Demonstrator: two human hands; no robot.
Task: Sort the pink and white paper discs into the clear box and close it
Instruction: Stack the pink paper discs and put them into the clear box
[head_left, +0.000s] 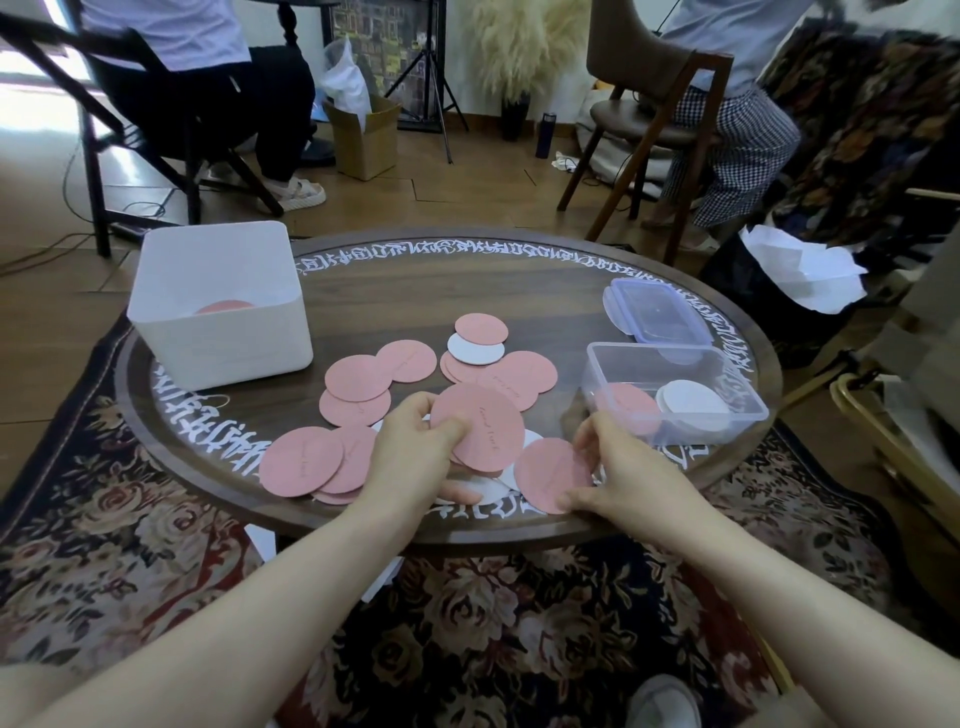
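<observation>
On the round wooden table (519, 291), at about ten o'clock, stands a white open bin (221, 306); one pink disc (224, 306) lies flat on its bottom, and nothing else shows inside from this angle.

Toward the table's middle, loose pink discs (358, 378) and a few white discs (475, 348) lie scattered and overlapping, running from about eight o'clock up to the centre.

The left hand (410, 452), at about six o'clock, has its fingers curled and its thumb pressed on top of a raised pink disc (478, 427), pinching it with a small stack of further discs below; this disc is tilted up off the pile and bears faint handwriting.

Just to its right, the right hand (618, 467) has thumb and fingertips closed on the edge of another pink disc (550, 475) that lies near the table's rim at about five o'clock, partly over white ones.

At about three o'clock sits the clear box (675, 395), open at the top. Inside it a pink stack (626, 408) lies at the left and a white stack (693, 405) at the right, side by side and touching or nearly so.

Behind the box, at about two o'clock, its clear lid (657, 310) with bluish clips lies flat on the table, apart from the box, with a white disc partly under it.
</observation>
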